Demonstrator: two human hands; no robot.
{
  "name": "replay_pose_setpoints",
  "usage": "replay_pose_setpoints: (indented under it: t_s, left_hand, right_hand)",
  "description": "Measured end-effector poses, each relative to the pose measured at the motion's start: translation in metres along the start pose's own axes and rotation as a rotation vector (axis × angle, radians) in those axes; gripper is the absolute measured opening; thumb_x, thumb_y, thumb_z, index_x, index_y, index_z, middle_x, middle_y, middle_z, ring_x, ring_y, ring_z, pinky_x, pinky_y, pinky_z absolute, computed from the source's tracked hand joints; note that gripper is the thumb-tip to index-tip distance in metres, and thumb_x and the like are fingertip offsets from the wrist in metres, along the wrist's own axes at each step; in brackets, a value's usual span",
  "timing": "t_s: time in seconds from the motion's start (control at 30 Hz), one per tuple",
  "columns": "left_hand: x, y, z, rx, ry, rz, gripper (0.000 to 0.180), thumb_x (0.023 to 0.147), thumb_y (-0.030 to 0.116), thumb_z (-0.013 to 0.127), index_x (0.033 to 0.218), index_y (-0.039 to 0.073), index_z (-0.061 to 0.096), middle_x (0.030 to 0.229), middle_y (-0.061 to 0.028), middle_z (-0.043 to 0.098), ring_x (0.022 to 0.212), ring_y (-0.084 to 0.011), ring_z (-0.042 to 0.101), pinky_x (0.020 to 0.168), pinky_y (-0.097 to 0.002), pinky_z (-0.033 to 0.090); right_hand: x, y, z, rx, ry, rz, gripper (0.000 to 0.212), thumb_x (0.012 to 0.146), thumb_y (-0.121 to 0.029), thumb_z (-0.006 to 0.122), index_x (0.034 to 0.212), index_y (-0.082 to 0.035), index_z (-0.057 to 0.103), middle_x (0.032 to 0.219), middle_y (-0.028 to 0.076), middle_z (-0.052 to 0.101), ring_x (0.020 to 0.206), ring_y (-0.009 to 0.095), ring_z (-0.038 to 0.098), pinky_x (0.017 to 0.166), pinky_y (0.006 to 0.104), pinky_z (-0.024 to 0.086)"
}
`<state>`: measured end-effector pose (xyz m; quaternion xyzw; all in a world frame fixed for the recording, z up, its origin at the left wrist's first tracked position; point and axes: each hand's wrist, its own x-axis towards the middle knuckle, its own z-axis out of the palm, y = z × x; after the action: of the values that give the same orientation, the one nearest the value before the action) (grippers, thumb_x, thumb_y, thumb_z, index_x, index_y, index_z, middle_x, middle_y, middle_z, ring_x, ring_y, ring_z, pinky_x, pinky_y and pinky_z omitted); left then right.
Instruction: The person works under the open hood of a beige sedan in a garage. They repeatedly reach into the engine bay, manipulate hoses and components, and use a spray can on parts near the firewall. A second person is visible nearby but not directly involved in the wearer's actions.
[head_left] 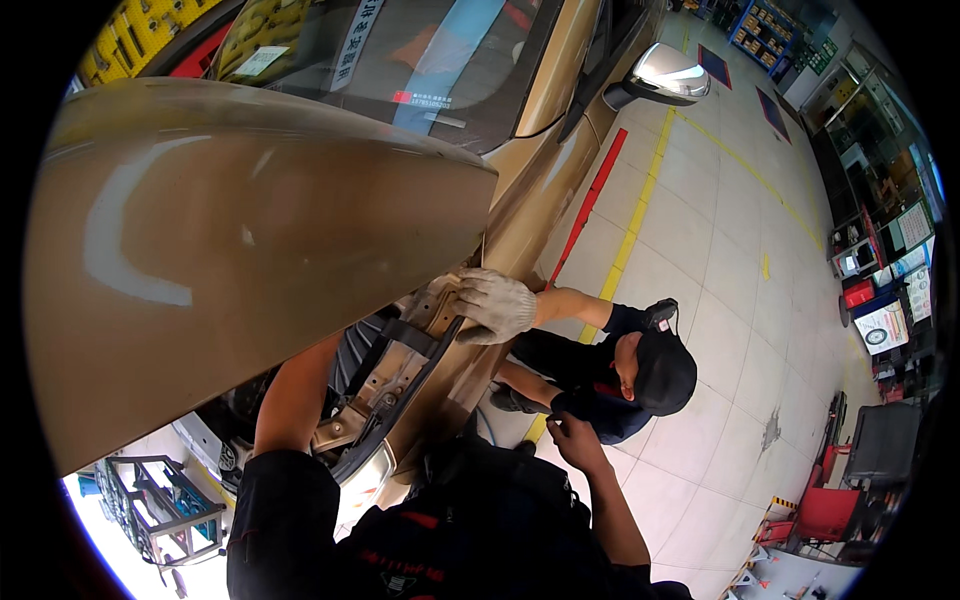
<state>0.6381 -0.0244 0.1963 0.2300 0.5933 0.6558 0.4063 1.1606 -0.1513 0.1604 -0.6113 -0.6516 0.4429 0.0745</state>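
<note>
Reaching up under the raised gold hood (pixel 230 250), the wearer's left arm (pixel 295 395) runs into the engine bay, and the left hand is lost from sight behind the hood's edge, so whether it is open or closed on anything cannot be told. The thing being worked on is the car's front corner: a bare metal fender rail with a black bracket (pixel 400 365) lying along it, just right of that arm and below the hood's tip. Over on the near right, the wearer's right hand (pixel 572 432) hangs low beside the gold fender (pixel 520 220), fingers curled loosely inward; it sits close to the co-worker's shoulder, and nothing can be made out in its grip. A second person crouches on the floor right beside the car, in dark clothes and a black cap (pixel 662 372), and stretches one arm up so that a hand in a white knit glove (pixel 497 305) rests flat on the top end of the black bracket, fingers spread and pressing rather than gripping. Further off, the windscreen (pixel 420 60) and a silver door mirror (pixel 668 75) rise toward the far side. The pale tiled floor (pixel 700 260) carries yellow and red lines. A red rolling cart (pixel 828 510) stands far right, a metal rack (pixel 150 505) near left.
</note>
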Motion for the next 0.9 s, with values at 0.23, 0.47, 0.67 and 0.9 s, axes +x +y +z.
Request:
replay_pose_setpoints:
  t_s: [0.23, 0.47, 0.67, 0.9]
  left_hand:
    - [-0.045, -0.012, -0.01, -0.313, 0.011, -0.183, 0.039, 0.094, 0.027, 0.06, 0.127, 0.006, 0.06, 0.125, -0.0157, 0.066, 0.116, -0.0299, 0.061, 0.098, -0.0448, 0.047]
    - [-0.091, -0.02, 0.011, -0.399, 0.007, -0.231, 0.04, 0.094, 0.028, 0.06, 0.127, 0.006, 0.06, 0.125, -0.0146, 0.066, 0.115, -0.0278, 0.062, 0.097, -0.0437, 0.048]
    - [-0.173, -0.021, 0.004, -0.338, -0.067, -0.115, 0.044, 0.093, 0.024, 0.061, 0.133, 0.005, 0.058, 0.129, -0.0134, 0.065, 0.121, -0.0269, 0.06, 0.104, -0.0421, 0.044]
    - [-0.316, -0.073, -0.004, 0.99, 0.632, 0.217, 0.038, 0.092, 0.025, 0.064, 0.123, 0.004, 0.063, 0.138, -0.0188, 0.057, 0.134, -0.0364, 0.046, 0.112, -0.0488, 0.035]
  right_hand:
    - [0.056, -0.204, 0.015, -0.125, 0.041, -0.978, 0.02, 0.092, -0.018, 0.065, 0.108, -0.006, 0.068, 0.096, 0.015, 0.071, 0.088, 0.034, 0.069, 0.075, 0.0413, 0.056]
    - [0.175, -0.298, 0.072, -0.42, 0.028, -1.17, 0.038, 0.083, -0.02, 0.07, 0.118, -0.005, 0.065, 0.121, 0.02, 0.064, 0.109, 0.039, 0.063, 0.095, 0.0496, 0.05]
    - [0.159, -0.323, 0.064, -0.688, -0.301, -1.078, 0.045, 0.082, -0.03, 0.071, 0.118, -0.005, 0.066, 0.112, 0.02, 0.069, 0.107, 0.039, 0.065, 0.093, 0.0495, 0.051]
    - [0.194, -0.276, 0.053, -0.873, -0.439, -1.046, 0.057, 0.097, -0.058, 0.049, 0.106, -0.007, 0.073, 0.115, 0.017, 0.07, 0.11, 0.034, 0.065, 0.112, 0.0503, 0.037]
